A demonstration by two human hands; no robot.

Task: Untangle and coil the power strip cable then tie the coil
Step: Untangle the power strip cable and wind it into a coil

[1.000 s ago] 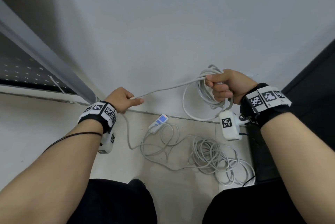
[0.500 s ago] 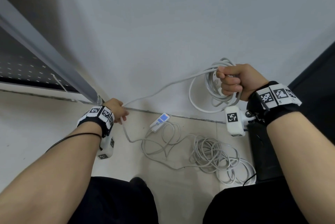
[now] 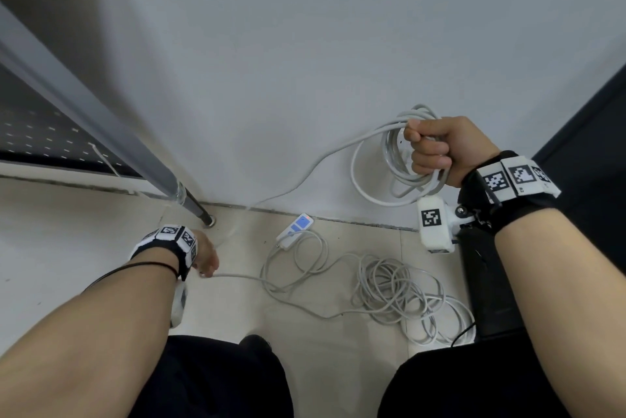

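Observation:
My right hand (image 3: 440, 150) is raised at the right and grips several loops of the white cable coil (image 3: 376, 180), which hang below the fist against the wall. From the coil one strand (image 3: 318, 163) slopes down left toward the floor. My left hand (image 3: 205, 257) is low over the floor, and its fingers pinch the cable where it runs right to a tangled pile (image 3: 399, 289) on the tiles. The white power strip (image 3: 294, 228) with a blue label lies on the floor by the wall.
A grey metal leg (image 3: 142, 153) slants down to the floor just above my left hand. A dark cabinet (image 3: 491, 282) stands at the right beside the tangle. My dark trouser legs (image 3: 216, 380) fill the bottom edge. A grey wall is straight ahead.
My left hand has slid down along the cable from chest height to the floor. My right hand has lifted the coil slightly up and to the right.

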